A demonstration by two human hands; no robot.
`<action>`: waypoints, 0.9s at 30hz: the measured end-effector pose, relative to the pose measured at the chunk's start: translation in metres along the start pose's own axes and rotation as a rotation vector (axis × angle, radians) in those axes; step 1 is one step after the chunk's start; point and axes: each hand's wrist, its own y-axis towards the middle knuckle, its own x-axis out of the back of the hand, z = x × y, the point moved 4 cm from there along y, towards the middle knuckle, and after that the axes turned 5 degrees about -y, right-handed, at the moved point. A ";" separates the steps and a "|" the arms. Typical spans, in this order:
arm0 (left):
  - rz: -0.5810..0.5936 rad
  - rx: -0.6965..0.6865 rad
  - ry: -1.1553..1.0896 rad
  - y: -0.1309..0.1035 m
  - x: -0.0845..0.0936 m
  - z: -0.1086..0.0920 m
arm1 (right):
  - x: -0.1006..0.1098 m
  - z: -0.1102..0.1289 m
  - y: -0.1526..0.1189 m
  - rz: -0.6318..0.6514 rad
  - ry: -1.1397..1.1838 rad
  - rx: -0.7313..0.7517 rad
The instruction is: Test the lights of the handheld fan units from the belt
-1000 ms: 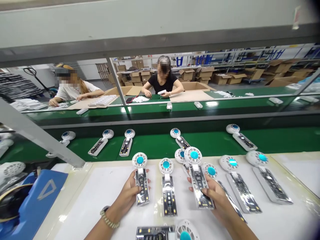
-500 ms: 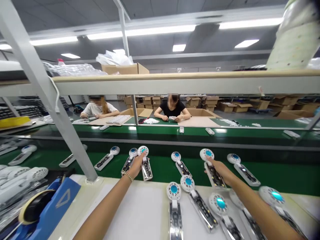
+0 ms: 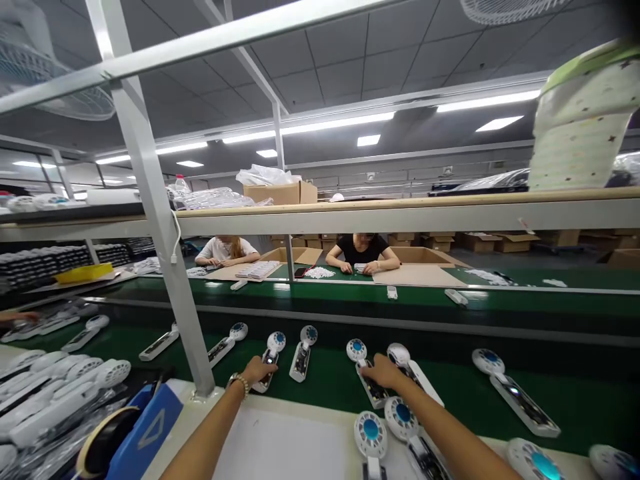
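Note:
My left hand [image 3: 259, 371] is closed on the body of a white handheld fan [image 3: 276, 342] with a blue-centred round head, on the green conveyor [image 3: 320, 380]. Just right of it lies another fan [image 3: 301, 360], untouched. My right hand [image 3: 383, 372] has its fingers closed on the dark, open body of a second fan [image 3: 357, 349]. Beside that hand, a white fan [image 3: 430, 385] rests at a slant on the conveyor. On the near work surface stand more fans, one [image 3: 371, 433] below my right hand, others under and beyond my right forearm.
A grey post [image 3: 173, 267] rises at the left, by a blue tape dispenser [image 3: 150, 433] and a pile of white fans [image 3: 65, 387]. A shelf [image 3: 400, 217] spans the view. Two people sit across the conveyor; another person's hand [image 3: 23, 317] shows at far left.
The view has tilted up and shifted. My left hand has left the fan it touched and is on the one to its left. My right hand has moved from one fan to another further left.

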 end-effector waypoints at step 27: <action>0.438 0.236 -0.883 -0.181 -0.094 0.033 | 0.000 -0.073 -0.201 -0.037 1.310 -0.097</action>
